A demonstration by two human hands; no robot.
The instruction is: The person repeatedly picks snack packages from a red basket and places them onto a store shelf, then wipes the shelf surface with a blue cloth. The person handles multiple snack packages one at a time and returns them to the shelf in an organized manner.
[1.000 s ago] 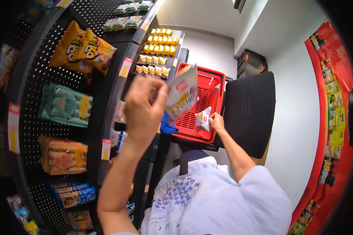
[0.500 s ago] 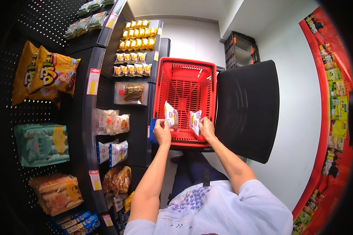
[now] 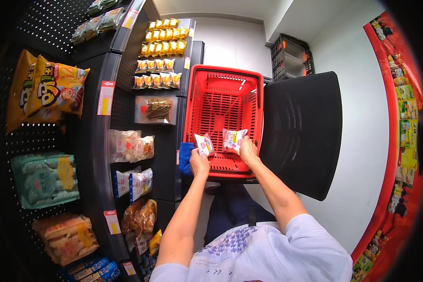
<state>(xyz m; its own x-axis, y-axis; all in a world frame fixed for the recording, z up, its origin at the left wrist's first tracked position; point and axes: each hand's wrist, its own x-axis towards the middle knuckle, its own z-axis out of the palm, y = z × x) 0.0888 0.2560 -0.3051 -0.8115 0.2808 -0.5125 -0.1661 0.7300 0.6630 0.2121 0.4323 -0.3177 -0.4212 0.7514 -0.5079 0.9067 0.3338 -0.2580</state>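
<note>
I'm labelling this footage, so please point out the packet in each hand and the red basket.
Left packet [image 3: 204, 144]: head view, middle of its printed face.
Right packet [image 3: 232, 139]: head view, middle of its printed face.
Red basket [image 3: 223, 83]: head view, far inner wall.

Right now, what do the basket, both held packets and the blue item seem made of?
Red basket: probably moulded plastic, a slight sheen on its slotted walls. Left packet and right packet: likely thin plastic film, faintly glossy, puffed and creased. Blue item: perhaps fabric, matte with a soft-looking surface.

The basket [image 3: 226, 82] is red, the packets [image 3: 232, 140] white and pink.
</note>
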